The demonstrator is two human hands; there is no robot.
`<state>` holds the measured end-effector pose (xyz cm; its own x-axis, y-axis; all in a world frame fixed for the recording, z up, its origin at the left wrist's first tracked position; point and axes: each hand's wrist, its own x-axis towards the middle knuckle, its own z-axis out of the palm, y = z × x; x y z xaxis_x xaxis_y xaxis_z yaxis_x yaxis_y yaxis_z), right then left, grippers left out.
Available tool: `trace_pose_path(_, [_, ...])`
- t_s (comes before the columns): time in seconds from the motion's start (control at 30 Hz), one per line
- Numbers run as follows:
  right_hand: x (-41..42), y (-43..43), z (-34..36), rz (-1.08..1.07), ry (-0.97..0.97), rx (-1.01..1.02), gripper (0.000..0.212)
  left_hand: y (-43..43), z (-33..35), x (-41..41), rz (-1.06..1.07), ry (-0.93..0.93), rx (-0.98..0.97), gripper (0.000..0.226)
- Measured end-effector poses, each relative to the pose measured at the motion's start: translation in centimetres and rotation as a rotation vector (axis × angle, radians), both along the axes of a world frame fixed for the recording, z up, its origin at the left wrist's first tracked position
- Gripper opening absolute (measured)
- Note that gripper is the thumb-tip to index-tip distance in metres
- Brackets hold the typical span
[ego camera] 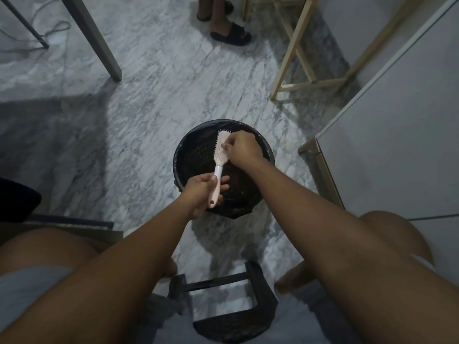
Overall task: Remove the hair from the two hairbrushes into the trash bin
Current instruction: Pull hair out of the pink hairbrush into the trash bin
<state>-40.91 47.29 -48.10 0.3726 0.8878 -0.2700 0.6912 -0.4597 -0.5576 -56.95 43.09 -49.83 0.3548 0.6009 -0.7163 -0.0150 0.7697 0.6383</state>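
Your left hand (pixel 198 192) grips the handle of a pale pink hairbrush (pixel 219 157), fingers wrapped shut around it, thumb along the top. The brush is held over the open mouth of the trash bin (pixel 267 155), head tilted away from you, bristles facing right. Your right hand (pixel 242 147) sits against the bristle face, fingers pinched narrow on it; whether they hold hair is too small to tell. The bin is round, black-lined, standing on the marble floor (pixel 139 115) between your knees and a wooden stand (pixel 293 58). Another person's sandalled feet (pixel 229 33) beyond.
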Motion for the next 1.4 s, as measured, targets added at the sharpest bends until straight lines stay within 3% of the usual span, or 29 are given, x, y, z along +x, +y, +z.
trace_pose_path(0.13, [0.8, 0.3, 0.2, -0.120, 0.021, 0.105, 0.025, 0.4, 0.0, 0.1, 0.053, -0.007, -0.024, 0.027])
trace_pose_path(0.3, [2.0, 0.0, -0.8, -0.218, 0.094, 0.106, 0.054, 1.2, 0.0, -0.7, 0.071, -0.021, -0.050, 0.023])
trace_pose_path(0.43, [0.8, -0.9, -1.7, -0.123, 0.188, 0.083, 0.042, 1.6, -0.3, -0.8, 0.075, -0.045, -0.094, 0.027])
trace_pose_path(0.9, [0.2, -0.8, -4.5, -0.137, 0.319, 0.002, 0.062, 2.7, -3.9, 0.5, 0.041, 0.136, -0.227, 0.020])
trace_pose_path(1.1, [0.8, -0.5, -4.6, -0.118, 0.363, -0.008, 0.066, 3.4, -4.9, 1.4, 0.062, 0.128, -0.297, 0.025])
trace_pose_path(1.27, [1.9, -0.1, -2.3, -0.139, 0.376, -0.026, 0.066, 4.4, -3.1, 2.4, 0.039, 0.137, -0.294, 0.034])
trace_pose_path(1.4, [3.5, -0.2, 3.1, -0.145, 0.332, -0.006, 0.066, 5.2, 2.4, 4.0, -0.003, 0.149, -0.247, 0.030])
